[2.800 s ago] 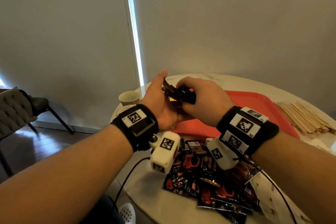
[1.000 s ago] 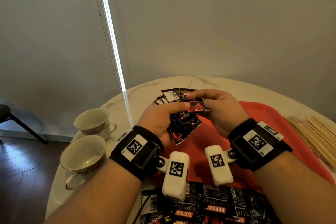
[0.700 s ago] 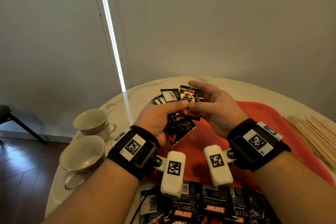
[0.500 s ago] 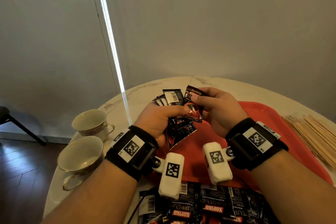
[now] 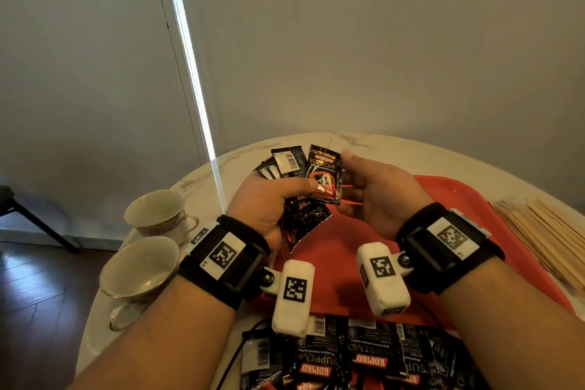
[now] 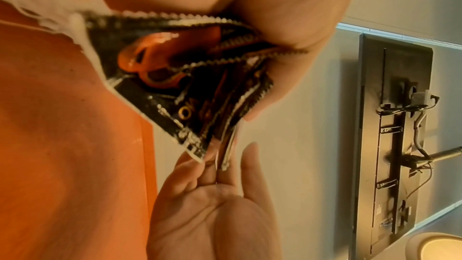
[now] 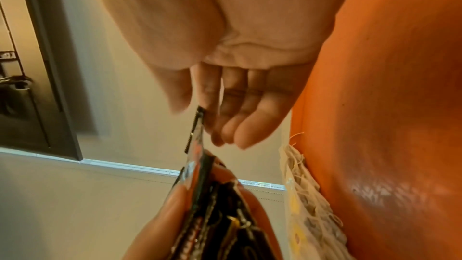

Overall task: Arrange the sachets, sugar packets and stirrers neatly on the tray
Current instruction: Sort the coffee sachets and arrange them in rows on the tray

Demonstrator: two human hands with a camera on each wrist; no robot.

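The left hand (image 5: pixel 269 203) grips a fanned bunch of dark coffee sachets (image 5: pixel 296 180) above the left part of the red tray (image 5: pixel 474 218), thumb pressed across the front of the bunch. The right hand (image 5: pixel 376 196) is just beside it with fingers nearly straight. The wrist views show its fingertips (image 7: pixel 225 131) at the edge of the front sachet (image 5: pixel 326 177), but whether they pinch it or only touch it cannot be told.

The step in hand looks like squaring the fan into one even stack. To do it well, the person would loosen the left thumb only slightly, so the sachets can slide without spilling. The right hand would then nudge the splayed top ends and long edges flush. The sachets look slick and thin, so a firm pinch low on the bunch should stop the back ones slipping out. Some show barcodes and the front one shows its label, so turning them to face one way would read as neater.

The stack could then go down flat in a left corner of the tray, which would leave room for the rest. More sachets (image 5: pixel 364 361) lie loose at the near edge of the surface (image 5: pixel 364 142), and wooden stirrers (image 5: pixel 544 231) lie beside the tray's right edge. Two cups (image 5: pixel 139 266) stand near the surface's left edge.
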